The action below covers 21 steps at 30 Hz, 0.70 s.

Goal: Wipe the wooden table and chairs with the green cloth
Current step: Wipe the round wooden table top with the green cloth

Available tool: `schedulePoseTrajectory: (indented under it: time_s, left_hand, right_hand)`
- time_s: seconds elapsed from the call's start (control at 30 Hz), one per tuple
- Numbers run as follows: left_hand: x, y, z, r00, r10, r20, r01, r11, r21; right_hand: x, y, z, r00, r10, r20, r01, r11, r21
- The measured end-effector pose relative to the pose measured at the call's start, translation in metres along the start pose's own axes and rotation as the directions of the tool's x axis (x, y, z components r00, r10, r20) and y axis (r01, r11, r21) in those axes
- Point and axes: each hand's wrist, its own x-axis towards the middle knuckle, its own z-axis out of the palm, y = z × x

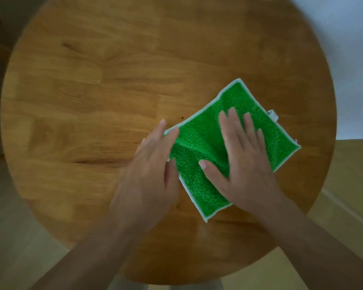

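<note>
- While the head camera looks straight down, a round wooden tabletop fills nearly the whole view, its planks running side to side with darker grain streaks on the left half.
- Right of centre lies the green cloth, spread on the wood and turned like a diamond, one corner pointing away and one toward the person.
- A pale trim runs round its edge, and a small white tag sticks out from the far-right side.
- Look at the right hand: it lies flat on top of the cloth, fingers straight and slightly fanned, thumb spread out to the left, palm pressing the fabric down.
- A soft fold rises in the cloth just left of that palm, between the two hands.
- Over comes the left hand, fingers straight and held together, nothing gripped; it sits at the cloth's left edge, with the fingertips touching the near-left corner.
- That left hand is blurred, so how hard it presses cannot be told.
- Both bare forearms reach in from the bottom of the view.
- Around the tabletop, pale wood floor shows at lower right and lower left, and a whitish surface sits at upper right.
- A dark wooden shape peeks in at the far left edge, too cut off to name.
</note>
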Motion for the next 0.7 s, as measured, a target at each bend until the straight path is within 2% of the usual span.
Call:
schedulePoseTrajectory:
  time_s: [0.1, 0.23, 0.3, 0.37, 0.57, 0.63, 0.7]
  left_hand:
    - [0.034, 0.009, -0.006, 0.99, 0.137, -0.02, -0.134, 0.987, 0.09]
    - [0.069, 0.026, 0.004, 0.948, 0.278, 0.153, -0.307, 0.928, 0.214]
    - [0.078, 0.034, 0.015, 0.92, 0.25, 0.302, -0.348, 0.876, 0.334]
    - [0.08, 0.036, 0.022, 0.911, 0.194, 0.363, -0.339, 0.853, 0.396]
    - [0.081, 0.033, 0.015, 0.938, 0.242, 0.247, -0.317, 0.889, 0.331]
    - [0.084, 0.035, 0.011, 0.945, 0.247, 0.216, -0.306, 0.901, 0.308]
    - [0.09, 0.043, 0.005, 0.948, 0.281, 0.149, -0.309, 0.924, 0.224]
  right_hand:
    - [-0.026, 0.002, -0.006, 0.978, 0.167, -0.126, -0.149, 0.979, 0.138]
    - [-0.055, 0.004, -0.002, 0.928, 0.325, -0.183, -0.296, 0.94, 0.172]
    - [-0.061, 0.007, 0.003, 0.921, 0.327, -0.212, -0.301, 0.942, 0.15]
    - [-0.065, 0.012, 0.009, 0.929, 0.28, -0.243, -0.263, 0.959, 0.102]
    - [-0.057, 0.021, 0.004, 0.916, 0.187, -0.354, -0.163, 0.982, 0.095]
    - [-0.051, 0.027, -0.013, 0.903, 0.216, -0.371, -0.145, 0.967, 0.209]
    - [-0.045, 0.034, -0.035, 0.879, 0.299, -0.372, -0.13, 0.9, 0.416]
